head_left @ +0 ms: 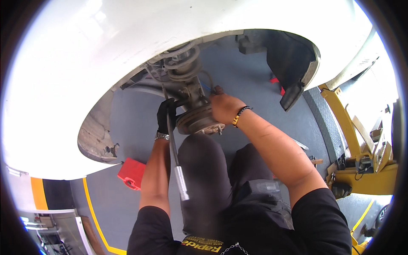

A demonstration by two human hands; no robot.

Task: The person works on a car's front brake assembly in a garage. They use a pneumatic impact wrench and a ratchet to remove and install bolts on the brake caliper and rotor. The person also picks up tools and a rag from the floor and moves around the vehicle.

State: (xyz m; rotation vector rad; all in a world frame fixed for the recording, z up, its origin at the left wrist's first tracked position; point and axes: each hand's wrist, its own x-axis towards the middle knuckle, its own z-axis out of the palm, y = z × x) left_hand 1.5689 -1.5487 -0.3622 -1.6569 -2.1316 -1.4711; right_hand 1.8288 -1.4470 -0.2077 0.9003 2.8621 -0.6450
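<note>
In front of me is a brake disc [196, 121] with bare wheel studs, below a strut with a coil spring [182, 63]. My left hand [166, 115], in a black glove, is closed at the disc's left side around a long thin bar with a silver handle [180, 180]. The bar slants down toward my left knee, its upper end beside the strut. My bare right hand [225, 109] is at the disc's right rear edge, next to the strut's lower bracket [194, 90]. Its fingers are curled, and what they grip is hidden.
A white car body [102, 55] arches over the work, with a dark wheel-arch liner [293, 63] hanging at the right. A red case [132, 173] lies on the grey floor at left. A yellow lift arm [365, 178] stands at right beside a tread-plate ramp [325, 121].
</note>
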